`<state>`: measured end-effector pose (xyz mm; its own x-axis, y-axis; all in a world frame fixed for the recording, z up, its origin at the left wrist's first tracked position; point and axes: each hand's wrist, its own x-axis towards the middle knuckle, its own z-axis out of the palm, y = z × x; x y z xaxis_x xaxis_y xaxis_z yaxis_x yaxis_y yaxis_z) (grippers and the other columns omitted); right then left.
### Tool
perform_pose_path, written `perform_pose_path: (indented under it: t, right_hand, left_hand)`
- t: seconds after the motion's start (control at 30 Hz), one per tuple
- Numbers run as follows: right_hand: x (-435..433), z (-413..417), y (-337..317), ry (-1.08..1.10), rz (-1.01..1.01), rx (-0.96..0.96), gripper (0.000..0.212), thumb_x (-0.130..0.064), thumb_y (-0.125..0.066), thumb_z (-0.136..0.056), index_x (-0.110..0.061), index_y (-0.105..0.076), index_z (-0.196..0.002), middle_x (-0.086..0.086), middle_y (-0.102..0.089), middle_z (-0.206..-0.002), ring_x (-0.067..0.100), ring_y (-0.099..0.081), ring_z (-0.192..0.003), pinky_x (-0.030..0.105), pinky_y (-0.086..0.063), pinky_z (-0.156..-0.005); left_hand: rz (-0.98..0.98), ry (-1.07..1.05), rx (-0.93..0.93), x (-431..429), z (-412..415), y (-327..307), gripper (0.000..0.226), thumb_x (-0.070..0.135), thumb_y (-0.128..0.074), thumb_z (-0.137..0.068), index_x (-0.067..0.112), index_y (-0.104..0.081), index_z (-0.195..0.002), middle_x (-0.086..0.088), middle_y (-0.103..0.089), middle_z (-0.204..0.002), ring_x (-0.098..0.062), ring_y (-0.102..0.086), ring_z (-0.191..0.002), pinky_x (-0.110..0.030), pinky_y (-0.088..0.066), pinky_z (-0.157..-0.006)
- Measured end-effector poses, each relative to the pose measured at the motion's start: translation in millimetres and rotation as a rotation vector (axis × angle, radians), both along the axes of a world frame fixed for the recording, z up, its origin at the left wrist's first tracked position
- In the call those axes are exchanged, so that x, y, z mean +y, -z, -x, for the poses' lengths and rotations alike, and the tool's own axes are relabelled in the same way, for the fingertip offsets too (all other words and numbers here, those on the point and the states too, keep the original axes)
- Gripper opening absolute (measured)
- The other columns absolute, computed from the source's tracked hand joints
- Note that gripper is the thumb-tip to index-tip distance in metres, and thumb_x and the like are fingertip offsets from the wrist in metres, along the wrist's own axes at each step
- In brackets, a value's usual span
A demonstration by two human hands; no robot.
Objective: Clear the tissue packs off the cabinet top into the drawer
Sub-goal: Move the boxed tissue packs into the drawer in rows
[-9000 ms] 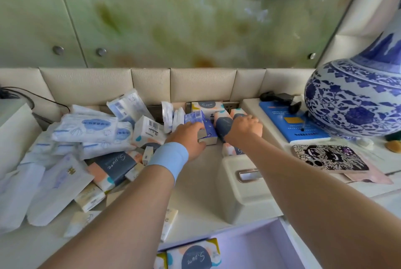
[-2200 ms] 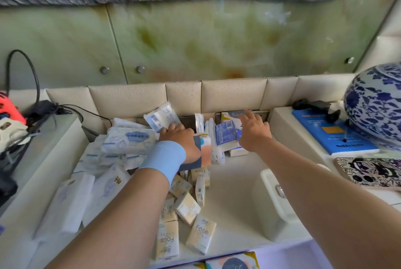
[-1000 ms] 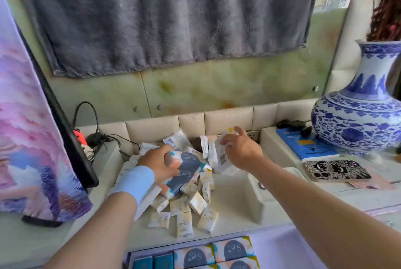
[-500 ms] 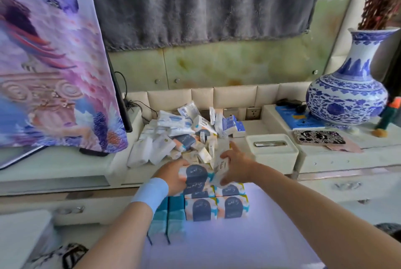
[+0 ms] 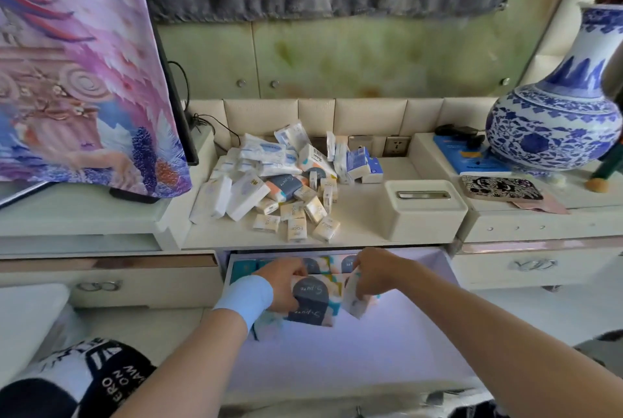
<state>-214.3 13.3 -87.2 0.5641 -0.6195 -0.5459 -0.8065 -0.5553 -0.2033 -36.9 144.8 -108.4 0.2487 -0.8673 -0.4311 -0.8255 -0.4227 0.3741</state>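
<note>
At the back of the open drawer [image 5: 337,360], the left hand [image 5: 286,286] grips a navy-labelled tissue pack [image 5: 310,299], its long axis running front to back. The right hand [image 5: 374,277] pinches a paler pack [image 5: 352,296] just beside it, apparently upright. Half a second ago both were higher, at the drawer's back edge. The heap of packs [image 5: 279,188] lies behind the drawer.

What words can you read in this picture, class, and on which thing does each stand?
"S.pure": held pack in the left hand, upside down.
"S.pure": pile pack on the cabinet top.
"Face": small packs.
Too blurred or cut off to read: book, pale pack in the right hand, black cloth.
</note>
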Motion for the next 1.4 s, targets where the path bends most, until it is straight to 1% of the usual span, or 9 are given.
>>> perform_pose_path:
  t: [0.07,0.2,0.4,0.6,0.7,0.8,0.97,1.2,1.4]
  right_hand:
    - [3.9,2.9,-1.6,-0.007,-0.118,0.114,0.019,-0.021,-0.071,-0.074,-0.013,-0.067,-0.091,0.002,-0.066,-0.067,0.017,-0.062,-0.058,0.024,-0.052,-0.060]
    - [9.5,16.5,27.5,0.114,-0.174,0.197,0.020,-0.020,-0.074,-0.078,-0.008,-0.058,-0.077,0.005,-0.063,-0.068,0.016,-0.059,-0.050,0.025,-0.054,-0.057]
    - [10.4,28.0,77.0,0.320,-0.121,-0.079,0.046,-0.034,-0.079,-0.075,-0.013,-0.055,-0.108,0.006,-0.067,-0.102,0.020,-0.069,-0.076,0.031,-0.061,-0.072]
    - [14.0,33.3,90.9,0.346,-0.077,-0.226,0.061,-0.015,-0.072,-0.085,-0.021,-0.042,-0.138,0.005,-0.047,-0.131,0.018,-0.054,-0.104,0.024,-0.053,-0.077]
    - [10.6,39.0,94.0,0.399,0.101,-0.131,0.061,-0.017,-0.069,-0.086,-0.014,-0.036,-0.137,0.009,-0.040,-0.132,0.026,-0.058,-0.114,0.030,-0.054,-0.085]
    - [4.5,44.7,100.3,0.503,0.014,-0.075,0.055,-0.016,-0.062,-0.087,-0.008,-0.035,-0.134,0.014,-0.048,-0.125,0.031,-0.057,-0.108,0.037,-0.058,-0.084]
    - [0.6,42.8,115.2,0.664,-0.165,-0.323,0.056,-0.010,-0.061,-0.083,-0.017,-0.036,-0.133,0.006,-0.053,-0.113,0.027,-0.060,-0.100,0.041,-0.059,-0.084]
    - [1.5,48.6,122.6,0.301,0.162,-0.145,0.080,-0.024,-0.070,-0.084,-0.026,-0.018,-0.145,0.008,-0.037,-0.127,0.028,-0.057,-0.109,0.034,-0.054,-0.082]
    - [-1.2,44.3,126.3,0.090,0.084,-0.133,0.078,-0.018,-0.070,-0.086,-0.040,-0.022,-0.145,0.006,-0.019,-0.147,0.027,-0.043,-0.126,0.033,-0.052,-0.097]
  left_hand:
    - [-0.098,0.068,-0.031,-0.1,4.3,10.7,0.056,0.018,-0.070,-0.075,0.036,-0.050,-0.124,0.006,-0.051,-0.126,-0.021,-0.056,-0.107,-0.031,-0.052,-0.086]
    - [-0.117,0.146,-0.075,-5.1,16.3,32.8,0.048,0.026,-0.076,-0.071,0.038,-0.054,-0.111,0.006,-0.058,-0.121,-0.020,-0.058,-0.101,-0.031,-0.052,-0.084]
    - [-0.055,0.296,-0.357,-11.4,25.5,62.2,0.056,0.037,-0.074,-0.076,0.025,-0.052,-0.126,-0.001,-0.044,-0.138,-0.026,-0.045,-0.124,-0.037,-0.046,-0.095]
    - [0.000,0.294,-0.578,-13.2,22.8,86.4,0.058,0.039,-0.068,-0.082,0.019,-0.047,-0.132,-0.007,-0.038,-0.141,-0.029,-0.032,-0.130,-0.040,-0.034,-0.103]
    - [0.020,0.231,-0.594,-13.8,20.6,93.1,0.060,0.035,-0.069,-0.082,0.018,-0.043,-0.133,-0.007,-0.036,-0.139,-0.028,-0.031,-0.130,-0.040,-0.036,-0.101]
    - [0.016,0.155,-0.576,-12.4,20.9,99.2,0.066,0.031,-0.069,-0.080,0.018,-0.036,-0.136,-0.006,-0.033,-0.141,-0.028,-0.029,-0.132,-0.039,-0.037,-0.099]
    - [0.101,0.234,-0.548,-15.9,23.8,107.1,0.083,0.037,-0.069,-0.077,0.024,-0.022,-0.144,-0.004,-0.030,-0.144,-0.028,-0.029,-0.132,-0.039,-0.037,-0.101]
    - [0.105,0.229,-0.510,-23.6,26.6,111.5,0.086,0.029,-0.071,-0.076,0.026,-0.021,-0.147,-0.003,-0.027,-0.146,-0.027,-0.029,-0.133,-0.039,-0.041,-0.100]
    - [0.061,0.229,-0.506,-31.2,24.6,111.2,0.084,0.034,-0.076,-0.072,0.027,-0.028,-0.141,-0.004,-0.030,-0.141,-0.028,-0.032,-0.128,-0.038,-0.042,-0.098]
